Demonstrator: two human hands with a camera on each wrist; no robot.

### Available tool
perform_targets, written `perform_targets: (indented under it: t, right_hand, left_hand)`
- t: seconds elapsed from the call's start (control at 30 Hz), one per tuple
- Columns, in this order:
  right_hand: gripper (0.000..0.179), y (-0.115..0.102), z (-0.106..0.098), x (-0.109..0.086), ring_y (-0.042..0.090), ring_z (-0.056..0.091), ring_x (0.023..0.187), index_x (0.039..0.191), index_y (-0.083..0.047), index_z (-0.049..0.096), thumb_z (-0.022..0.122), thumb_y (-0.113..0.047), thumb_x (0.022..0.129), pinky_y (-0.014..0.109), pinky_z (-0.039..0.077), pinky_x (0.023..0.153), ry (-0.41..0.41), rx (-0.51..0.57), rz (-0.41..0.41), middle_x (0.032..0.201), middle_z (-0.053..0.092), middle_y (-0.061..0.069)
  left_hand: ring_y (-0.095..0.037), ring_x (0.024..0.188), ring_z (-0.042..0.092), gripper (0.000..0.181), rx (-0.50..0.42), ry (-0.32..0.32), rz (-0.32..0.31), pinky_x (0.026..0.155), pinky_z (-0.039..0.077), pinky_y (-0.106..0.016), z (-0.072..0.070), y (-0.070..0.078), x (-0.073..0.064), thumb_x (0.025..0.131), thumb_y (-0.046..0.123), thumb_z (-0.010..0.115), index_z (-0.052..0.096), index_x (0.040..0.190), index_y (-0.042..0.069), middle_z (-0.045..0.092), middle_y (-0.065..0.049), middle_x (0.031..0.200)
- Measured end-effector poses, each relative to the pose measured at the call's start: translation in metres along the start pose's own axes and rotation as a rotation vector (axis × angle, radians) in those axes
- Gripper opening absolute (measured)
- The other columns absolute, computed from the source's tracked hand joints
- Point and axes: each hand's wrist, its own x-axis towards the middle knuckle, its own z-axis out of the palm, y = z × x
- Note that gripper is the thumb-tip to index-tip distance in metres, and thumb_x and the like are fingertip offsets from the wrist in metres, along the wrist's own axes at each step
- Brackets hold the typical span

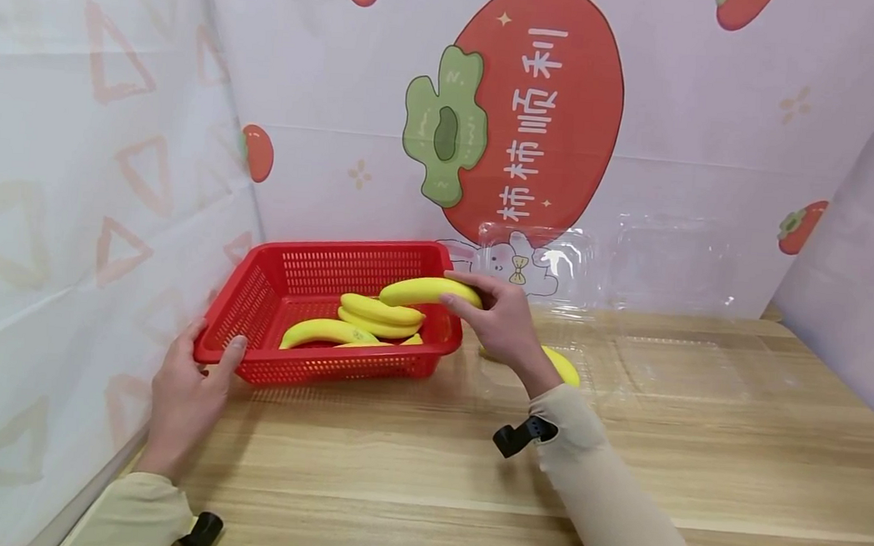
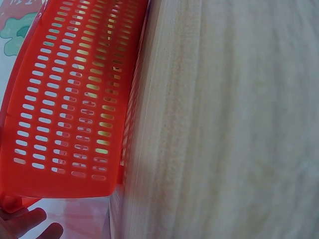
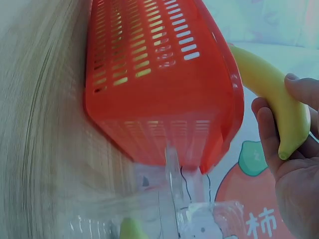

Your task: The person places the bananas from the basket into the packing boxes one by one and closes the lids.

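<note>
Held banana (image 1: 421,291), long axis roughly crosswise, above the right end of the basket (image 1: 333,368). We see the right hand (image 1: 499,317), the nearer, curled round its right part; the left hand (image 1: 191,387) grips the basket.

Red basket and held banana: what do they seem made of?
The red basket looks like moulded plastic, slightly glossy, with regular slots through its walls. The held banana has a smooth satin finish and even yellow colour, perhaps artificial plastic or foam.
</note>
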Motion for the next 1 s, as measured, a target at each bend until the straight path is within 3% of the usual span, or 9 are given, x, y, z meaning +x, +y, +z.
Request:
perform_targets:
  t: [0.6,1.0]
  right_hand:
    - [0.042,0.009,-0.047,-0.016,0.027,0.065,0.099,0.137,-0.011,0.073,0.077,-0.028,0.099,0.014,0.058,0.082,0.076,-0.119,-0.015,0.125,0.074,0.012]
    - [0.041,0.016,-0.084,-0.028,0.012,0.064,0.087,0.136,-0.012,0.074,0.078,-0.027,0.098,0.012,0.057,0.075,0.132,-0.163,-0.017,0.119,0.075,0.013]
  left_hand:
    - [-0.048,0.140,0.052,0.080,-0.010,-0.003,0.005,0.117,0.044,-0.066,-0.001,0.002,-0.001,0.106,0.047,0.059,0.028,0.168,0.006,0.045,-0.029,0.161]
    - [-0.047,0.137,0.052,0.080,0.000,-0.003,0.003,0.115,0.044,-0.065,0.000,0.000,-0.002,0.106,0.047,0.059,0.028,0.168,0.006,0.046,-0.029,0.160]
